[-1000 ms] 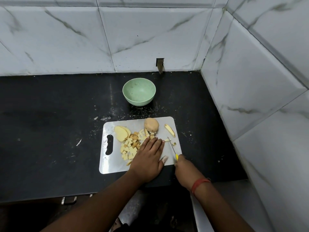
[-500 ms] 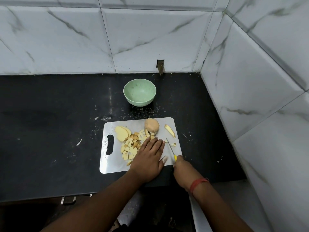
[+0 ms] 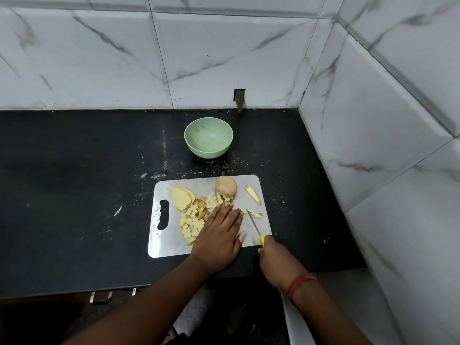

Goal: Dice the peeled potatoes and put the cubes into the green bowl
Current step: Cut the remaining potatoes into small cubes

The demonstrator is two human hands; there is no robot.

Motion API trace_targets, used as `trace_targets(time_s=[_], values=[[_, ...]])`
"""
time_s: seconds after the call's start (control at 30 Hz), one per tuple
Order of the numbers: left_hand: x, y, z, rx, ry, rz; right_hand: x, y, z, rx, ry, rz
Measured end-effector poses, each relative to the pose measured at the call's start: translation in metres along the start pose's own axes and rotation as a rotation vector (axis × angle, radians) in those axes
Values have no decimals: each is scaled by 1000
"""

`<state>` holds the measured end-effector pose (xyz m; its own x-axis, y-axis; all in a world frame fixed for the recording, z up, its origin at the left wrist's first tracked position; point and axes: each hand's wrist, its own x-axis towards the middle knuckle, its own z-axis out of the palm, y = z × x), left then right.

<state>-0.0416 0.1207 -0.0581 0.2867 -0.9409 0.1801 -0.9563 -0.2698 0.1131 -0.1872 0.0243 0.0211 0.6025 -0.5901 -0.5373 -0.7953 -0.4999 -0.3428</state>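
Potato cubes pale, blocky; L hand fingers flat, together; R hand fingers clamped on yellow-handled knife.

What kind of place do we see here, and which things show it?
Most likely a home kitchen corner. A black countertop meets marble-look wall tiles, and on it lie a cutting board with diced potato cubes and a green bowl. The right hand holds a knife.

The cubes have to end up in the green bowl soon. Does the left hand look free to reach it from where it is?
Probably yes. The left hand lies flat on the cutting board, holding nothing, and the green bowl stands beyond the board across bare counter; only the whole potato sits slightly right of that line.
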Motion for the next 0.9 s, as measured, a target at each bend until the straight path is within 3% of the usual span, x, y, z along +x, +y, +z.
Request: trace_targets(time_s=[0.27,0.5,0.9], values=[[2,0,1,4,-23,-8,-6,4,2,15,-89,27],[1,0,1,-2,-10,0,-9,4,0,55,30,-11],[2,0,0,-8,-21,-18,10,-12,-3,-49,-56,37]])
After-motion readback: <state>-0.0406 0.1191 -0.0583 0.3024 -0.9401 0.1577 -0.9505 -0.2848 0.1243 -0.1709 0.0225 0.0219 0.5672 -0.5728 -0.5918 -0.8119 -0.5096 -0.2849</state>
